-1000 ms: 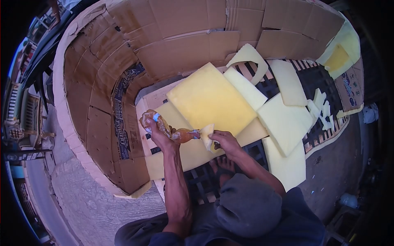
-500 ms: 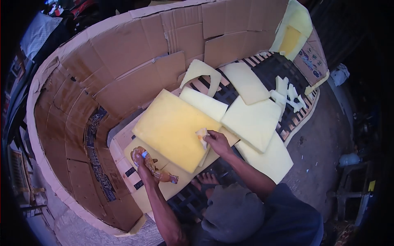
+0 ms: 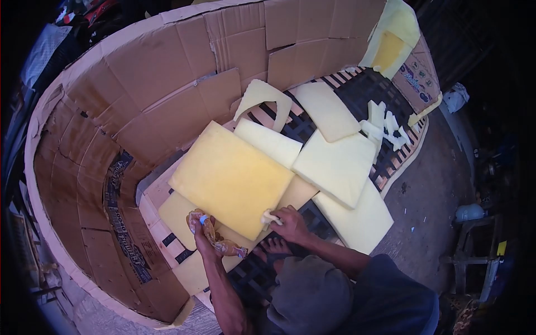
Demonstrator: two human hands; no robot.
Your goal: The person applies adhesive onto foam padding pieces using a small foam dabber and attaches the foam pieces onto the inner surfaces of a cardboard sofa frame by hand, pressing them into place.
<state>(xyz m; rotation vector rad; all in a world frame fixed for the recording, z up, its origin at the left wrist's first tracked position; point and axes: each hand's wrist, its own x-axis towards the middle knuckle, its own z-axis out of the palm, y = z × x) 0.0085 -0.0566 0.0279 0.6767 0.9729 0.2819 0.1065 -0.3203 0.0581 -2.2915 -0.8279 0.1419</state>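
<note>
My left hand [image 3: 205, 241] is wrapped round a crumpled clear plastic bottle [image 3: 230, 248] with a blue band and amber stuff inside, held tilted over the near edge of the foam. My right hand [image 3: 292, 224] pinches a small pale foam scrap [image 3: 270, 218] against the near right corner of a thick yellow foam slab [image 3: 231, 167]. The slab lies on other foam sheets. A bare foot [image 3: 273, 247] shows just below the right hand.
A curved cardboard-lined wall [image 3: 156, 72] rises behind and to the left. White foam sheets [image 3: 338, 164] and a cut-out foam piece [image 3: 262, 92] lie on black webbing [image 3: 365, 92]. Foam offcuts [image 3: 391, 131] sit to the right. A stool [image 3: 472, 251] stands on the floor.
My right hand has moved the foam scrap down along the slab toward its near corner. My left hand still grips the bottle. The whole view has shifted slightly.
</note>
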